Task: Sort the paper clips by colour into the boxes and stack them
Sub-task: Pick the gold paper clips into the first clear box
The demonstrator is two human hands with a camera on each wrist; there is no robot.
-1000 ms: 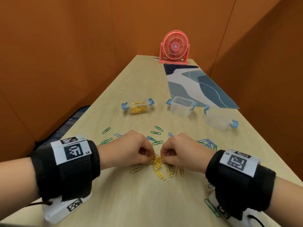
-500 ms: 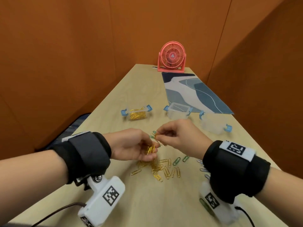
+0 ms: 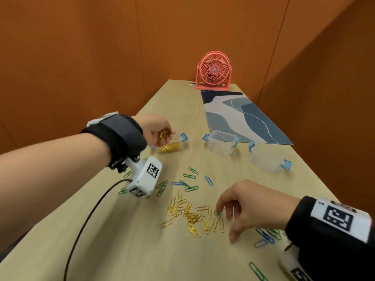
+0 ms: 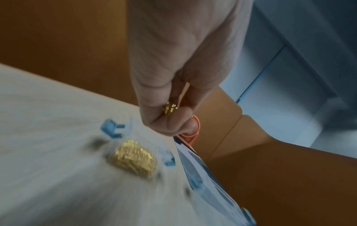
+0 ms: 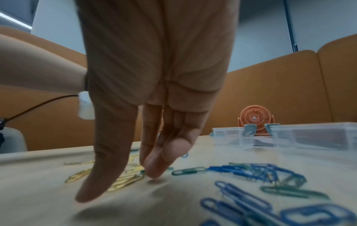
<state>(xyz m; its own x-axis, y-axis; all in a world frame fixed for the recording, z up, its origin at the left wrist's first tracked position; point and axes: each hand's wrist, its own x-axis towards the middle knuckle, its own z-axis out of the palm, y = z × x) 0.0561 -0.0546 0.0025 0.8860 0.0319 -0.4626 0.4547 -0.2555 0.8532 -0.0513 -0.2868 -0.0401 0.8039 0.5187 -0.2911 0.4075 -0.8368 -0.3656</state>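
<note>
While sorting is under way: a person works two-handed at a pale wooden table (image 3: 125,240), gold first.
Table: it carries everything, with an orange fan (image 3: 213,73) and a patterned mat (image 3: 239,116) at the far end, clear of the work.
Boxes: three clear boxes with blue latches stand in a row across the middle, lids off so clips can be dropped straight in; the middle box (image 3: 221,144) and the right box (image 3: 263,161) look empty.
Gold box (image 3: 169,148): leftmost of the row, already holding a heap of gold clips.
Left hand (image 3: 156,130): poised just above the gold box, fingers curled round a bunch of gold clips (image 4: 170,107), seemingly about to release them.
Right hand (image 3: 249,205): low over the near table, fingers relaxed and pointing down, holding nothing; its fingertips (image 5: 154,171) hover at the edge of the loose gold pile, likely going for the next pickup.
Loose gold clips (image 3: 190,216): scattered near the table's front edge.
Green and blue clips (image 3: 188,182): unsorted, strewn between pile and boxes, with a second cluster (image 5: 257,171) beside the right wrist.
Stacking: not yet begun.
</note>
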